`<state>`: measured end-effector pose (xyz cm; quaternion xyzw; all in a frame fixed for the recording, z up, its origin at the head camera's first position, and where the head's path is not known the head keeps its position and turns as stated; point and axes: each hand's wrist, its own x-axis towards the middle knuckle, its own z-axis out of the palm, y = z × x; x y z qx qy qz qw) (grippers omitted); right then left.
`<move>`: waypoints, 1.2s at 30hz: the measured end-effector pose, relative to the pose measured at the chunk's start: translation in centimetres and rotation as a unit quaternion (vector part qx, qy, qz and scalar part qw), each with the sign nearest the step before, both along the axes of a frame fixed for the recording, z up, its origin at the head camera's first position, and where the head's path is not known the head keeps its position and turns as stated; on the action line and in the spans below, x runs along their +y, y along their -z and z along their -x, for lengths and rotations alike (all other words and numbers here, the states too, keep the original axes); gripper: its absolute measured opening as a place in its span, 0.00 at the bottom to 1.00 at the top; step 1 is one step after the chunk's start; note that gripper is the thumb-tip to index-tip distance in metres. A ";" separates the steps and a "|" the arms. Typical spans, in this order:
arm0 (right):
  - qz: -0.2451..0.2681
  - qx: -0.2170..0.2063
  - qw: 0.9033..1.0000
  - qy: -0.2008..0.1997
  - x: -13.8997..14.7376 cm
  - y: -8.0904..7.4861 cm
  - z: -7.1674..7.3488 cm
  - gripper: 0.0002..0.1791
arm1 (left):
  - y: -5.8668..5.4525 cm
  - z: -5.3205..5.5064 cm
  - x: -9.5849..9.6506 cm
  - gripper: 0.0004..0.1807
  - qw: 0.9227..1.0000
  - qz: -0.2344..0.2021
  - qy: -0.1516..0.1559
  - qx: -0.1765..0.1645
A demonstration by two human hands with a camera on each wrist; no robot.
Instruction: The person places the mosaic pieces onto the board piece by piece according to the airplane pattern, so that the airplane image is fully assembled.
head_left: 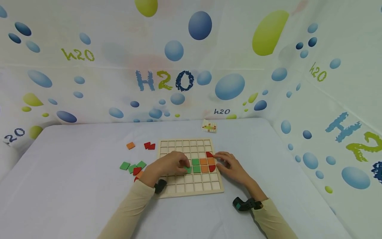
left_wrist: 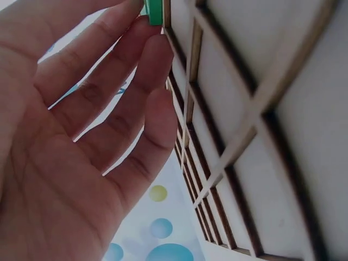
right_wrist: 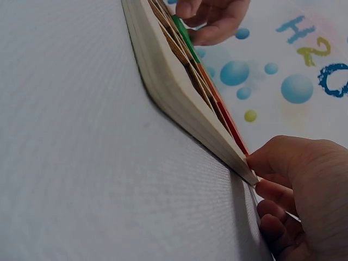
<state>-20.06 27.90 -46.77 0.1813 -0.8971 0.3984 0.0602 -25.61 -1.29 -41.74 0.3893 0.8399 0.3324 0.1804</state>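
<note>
A square wooden grid board (head_left: 191,196) lies on the table in the head view. Over its middle, my left hand (head_left: 171,163) pinches a green square tile (head_left: 187,170), low against the grid; the left wrist view has this green tile (left_wrist: 155,11) at its top edge. Just right of it, green tiles (head_left: 195,162) and orange tiles (head_left: 204,161) fill cells in two rows, ending in red rounded tiles (head_left: 212,168) by the board's right edge. My right hand (head_left: 234,169) rests there with relaxed fingers, its fingertips (right_wrist: 253,160) touching the rim.
Left of the board lie loose green tiles (head_left: 124,165), red tiles (head_left: 147,145) and an orange tile (head_left: 130,145), some partly behind my left wrist. Behind the board is a small pattern card (head_left: 209,126). A patterned cloth (head_left: 119,89) hangs beyond the white table (head_left: 74,186).
</note>
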 end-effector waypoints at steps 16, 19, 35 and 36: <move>-0.007 0.001 1.000 0.002 -0.2 -0.2 -0.1 0.20 | 0.9 -0.3 -0.4 0.02 0.997 0.010 0.012 0.077; -0.008 -0.003 1.000 0.001 -0.2 -0.2 -0.1 0.20 | 0.8 -0.5 -0.7 0.02 0.997 0.016 0.000 0.072; -0.005 -0.008 1.000 0.001 0.1 0.1 -0.1 0.19 | 0.2 -1.0 -3.8 0.03 0.997 0.015 -0.032 0.071; -0.005 -0.007 1.000 0.000 0.1 0.1 -0.1 0.20 | 0.1 -1.1 -4.0 0.03 0.997 0.015 -0.031 0.072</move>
